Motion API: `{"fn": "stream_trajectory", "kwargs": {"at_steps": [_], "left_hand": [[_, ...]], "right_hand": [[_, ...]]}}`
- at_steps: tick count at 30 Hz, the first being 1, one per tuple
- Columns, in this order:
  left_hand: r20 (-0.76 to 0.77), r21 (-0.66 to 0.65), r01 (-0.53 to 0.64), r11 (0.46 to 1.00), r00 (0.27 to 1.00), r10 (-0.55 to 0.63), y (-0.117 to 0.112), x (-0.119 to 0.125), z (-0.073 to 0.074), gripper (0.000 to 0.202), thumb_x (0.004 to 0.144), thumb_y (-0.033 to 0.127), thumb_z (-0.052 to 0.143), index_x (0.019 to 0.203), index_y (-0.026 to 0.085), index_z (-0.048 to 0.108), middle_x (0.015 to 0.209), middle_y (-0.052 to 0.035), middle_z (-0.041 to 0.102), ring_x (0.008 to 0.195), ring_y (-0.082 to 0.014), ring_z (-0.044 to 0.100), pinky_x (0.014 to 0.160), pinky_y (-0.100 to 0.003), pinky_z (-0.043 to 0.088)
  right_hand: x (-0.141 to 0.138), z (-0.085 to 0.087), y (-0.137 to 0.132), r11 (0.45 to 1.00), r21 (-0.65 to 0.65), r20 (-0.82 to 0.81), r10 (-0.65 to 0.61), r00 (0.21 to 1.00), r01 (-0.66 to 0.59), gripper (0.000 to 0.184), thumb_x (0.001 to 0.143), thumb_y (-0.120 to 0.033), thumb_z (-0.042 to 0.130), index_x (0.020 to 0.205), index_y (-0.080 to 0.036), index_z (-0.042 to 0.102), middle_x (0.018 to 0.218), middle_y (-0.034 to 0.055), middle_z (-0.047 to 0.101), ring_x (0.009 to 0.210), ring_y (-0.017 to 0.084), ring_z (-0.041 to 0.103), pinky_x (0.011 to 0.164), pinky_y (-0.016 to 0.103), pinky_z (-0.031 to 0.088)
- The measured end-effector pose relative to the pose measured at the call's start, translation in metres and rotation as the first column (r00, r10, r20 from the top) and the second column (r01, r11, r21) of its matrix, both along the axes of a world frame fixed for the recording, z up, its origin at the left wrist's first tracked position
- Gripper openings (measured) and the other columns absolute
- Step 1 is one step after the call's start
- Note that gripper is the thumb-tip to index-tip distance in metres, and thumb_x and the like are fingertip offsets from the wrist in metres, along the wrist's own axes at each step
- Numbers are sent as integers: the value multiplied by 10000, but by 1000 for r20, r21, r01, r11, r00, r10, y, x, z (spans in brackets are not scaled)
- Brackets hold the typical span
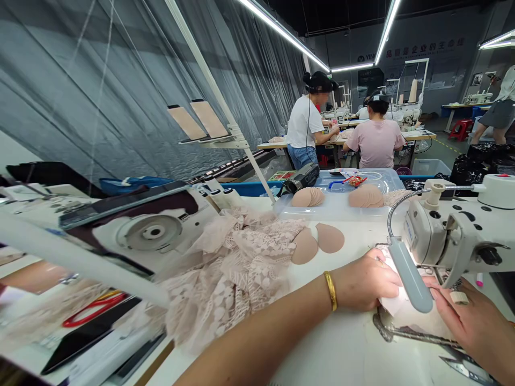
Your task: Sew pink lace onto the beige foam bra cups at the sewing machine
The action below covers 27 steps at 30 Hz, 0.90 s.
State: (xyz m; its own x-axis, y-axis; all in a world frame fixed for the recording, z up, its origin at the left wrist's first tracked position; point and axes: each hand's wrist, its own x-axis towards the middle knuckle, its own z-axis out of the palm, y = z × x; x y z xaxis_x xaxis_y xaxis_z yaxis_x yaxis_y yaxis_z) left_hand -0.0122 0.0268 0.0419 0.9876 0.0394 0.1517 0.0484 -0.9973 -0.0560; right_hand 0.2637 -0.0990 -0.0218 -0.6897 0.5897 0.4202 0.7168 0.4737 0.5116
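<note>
Head view: white smooth worktable [341, 348] across lower centre, with crumpled beige lace fabric [249, 268] left of centre and two flat, rounded beige pads [304, 247] at its edge. At right, white sewing machine [462, 230] with elongated grey lamp [410, 276]. Beside lamp, pale fabric piece [392, 305], with left hand [364, 281] closed on it, fingers curled; right hand [469, 316] at lower right, fingertips partly hidden, grip impossible to tell. Beyond, translucent plastic tray [336, 206] at centre, draped grey curtain [132, 80] at upper left, lit ceiling tubes [289, 37] at upper right.
</note>
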Motion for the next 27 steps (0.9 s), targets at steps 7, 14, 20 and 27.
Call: {"fn": "stream_trajectory", "kwargs": {"at_steps": [7, 14, 20, 27], "left_hand": [[26, -58, 59, 997, 998, -57, -1, -1, -1, 228, 816, 48, 678, 910, 247, 736, 1009, -17, 753, 983, -216, 642, 1093, -457, 354], [15, -52, 42, 998, 999, -41, -3, -3, -1, 244, 807, 39, 667, 915, 253, 717, 1015, -12, 765, 1010, -224, 647, 1062, -447, 365], [-11, -57, 26, 998, 1000, -27, -5, -3, 3, 230, 803, 23, 633, 869, 237, 686, 1128, 8, 791, 1056, -213, 656, 1053, -451, 343], [14, -20, 2, 1000, 1000, -2, -5, -4, 1, 295, 835, 54, 642, 1002, 276, 737, 1204, -7, 777, 1120, -227, 652, 1066, -440, 342]], "right_hand": [[-4, 7, 0, 998, -61, -193, 22, 981, -35, 467, 891, 43, 470, 1206, -193, 721, 1053, 90, 792, 906, 256, 734, 906, 455, 636], [-8, 2, -2, 998, -56, -206, -45, 978, 34, 290, 1007, -82, 476, 1071, -189, 738, 984, 91, 786, 888, 257, 727, 867, 425, 629], [-14, 1, -6, 992, -108, -465, -111, 878, 67, 470, 1132, -222, 263, 1046, -211, 725, 991, 106, 813, 916, 273, 760, 819, 427, 625], [-10, -3, -6, 984, -172, -488, -126, 864, 46, 377, 1139, -339, 349, 1092, -185, 690, 963, 116, 792, 935, 286, 763, 837, 443, 629]]}}
